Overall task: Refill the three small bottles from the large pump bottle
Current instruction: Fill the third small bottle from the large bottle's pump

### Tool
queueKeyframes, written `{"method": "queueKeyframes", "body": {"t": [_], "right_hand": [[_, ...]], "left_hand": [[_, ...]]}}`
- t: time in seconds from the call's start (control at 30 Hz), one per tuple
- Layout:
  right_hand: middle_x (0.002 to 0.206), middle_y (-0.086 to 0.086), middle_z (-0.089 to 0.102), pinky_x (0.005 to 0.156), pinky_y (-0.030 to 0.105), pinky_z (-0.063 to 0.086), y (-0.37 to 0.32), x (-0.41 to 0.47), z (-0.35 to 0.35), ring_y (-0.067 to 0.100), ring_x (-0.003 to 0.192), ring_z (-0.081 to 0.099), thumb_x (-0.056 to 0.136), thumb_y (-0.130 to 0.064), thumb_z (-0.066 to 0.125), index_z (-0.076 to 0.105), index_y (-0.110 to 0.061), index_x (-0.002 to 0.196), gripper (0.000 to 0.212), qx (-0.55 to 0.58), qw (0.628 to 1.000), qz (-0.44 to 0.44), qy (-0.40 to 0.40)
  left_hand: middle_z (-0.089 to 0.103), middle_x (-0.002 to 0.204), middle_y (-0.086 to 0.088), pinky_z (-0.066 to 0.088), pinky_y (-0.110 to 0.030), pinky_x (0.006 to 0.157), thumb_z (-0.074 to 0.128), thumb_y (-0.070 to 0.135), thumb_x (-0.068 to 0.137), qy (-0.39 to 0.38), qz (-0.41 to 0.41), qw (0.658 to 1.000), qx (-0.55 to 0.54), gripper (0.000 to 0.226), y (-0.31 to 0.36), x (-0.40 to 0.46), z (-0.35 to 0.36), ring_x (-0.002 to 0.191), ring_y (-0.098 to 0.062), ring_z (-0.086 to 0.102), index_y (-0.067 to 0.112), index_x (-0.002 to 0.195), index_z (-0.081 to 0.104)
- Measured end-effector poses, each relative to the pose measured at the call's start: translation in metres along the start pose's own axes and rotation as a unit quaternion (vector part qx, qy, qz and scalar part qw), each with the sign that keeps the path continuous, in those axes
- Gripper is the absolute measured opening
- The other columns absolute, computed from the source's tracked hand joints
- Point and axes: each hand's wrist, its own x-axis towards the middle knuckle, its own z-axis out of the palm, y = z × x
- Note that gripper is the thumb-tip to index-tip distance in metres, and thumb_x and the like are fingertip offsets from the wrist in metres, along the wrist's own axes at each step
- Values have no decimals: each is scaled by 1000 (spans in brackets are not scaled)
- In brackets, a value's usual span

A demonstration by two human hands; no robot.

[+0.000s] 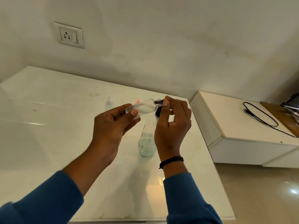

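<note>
1. Holding a small clear bottle (142,107) tilted nearly level above the middle of the white table (48,113), the left hand (111,125) has thumb and fingers clamped round its base end.
2. The right hand (174,120) pinches the bottle's dark threaded neck (158,101) between thumb and forefinger; whether a cap is on it cannot be told, as the fingertips cover the mouth.
3. The large pump bottle (146,143) stands upright on the table, directly below the hands. Its pump head is mostly hidden behind the right hand; only a dark part (157,113) shows.
4. A second small bottle (108,103) stands nearer the table's far edge, pale and hard to make out against the surface.
5. A faint reddish spot (138,100) shows behind the held bottle; what it is cannot be told.
6. A third small bottle cannot be identified.
7. A black cable (260,115) lies on the white side unit (239,126) beyond the table's right edge, cut off by the frame.
</note>
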Motion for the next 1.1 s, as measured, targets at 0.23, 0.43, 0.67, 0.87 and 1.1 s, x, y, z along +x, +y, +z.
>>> {"method": "queueKeyframes", "body": {"t": [0.23,0.43,0.67,0.87,1.1], "right_hand": [[91,-13,61,70,53,49,-2,4,-4,16,84,55,100,-25,55,69,-15,92,19,-11,1000,-8,-4],[90,-13,61,71,52,48,-5,5,-2,18,83,56,100,-24,55,70,-14,91,20,-8,1000,-7,-4],[92,-13,61,69,55,49,0,2,-3,17,84,56,100,-26,54,71,-14,94,22,-3,1000,2,-1],[88,-14,60,72,51,47,-7,9,-4,16,83,53,99,-24,55,70,-15,89,20,-14,1000,5,-12],[91,-8,64,71,55,49,-3,3,-2,20,84,57,100,-26,53,71,-13,93,23,-1,1000,14,-7]], "left_hand": [[79,101,3,59,-20,75,74,26,74,-7,-3,1000,-2,47,1,-2,3,93,-16,76,11,119,72],[79,101,3,60,-21,76,74,29,70,-3,-8,1000,-2,49,2,-3,3,92,-17,76,13,116,73],[79,100,3,61,-23,78,74,29,68,-1,-8,1000,-1,50,3,-4,4,92,-16,76,13,115,73],[78,103,1,61,-23,78,74,30,69,-3,-13,1000,-10,50,4,-4,4,92,-18,76,14,116,73],[78,103,1,61,-23,78,74,29,70,0,-15,1000,-2,50,2,-4,4,92,-18,76,13,117,73]]}}
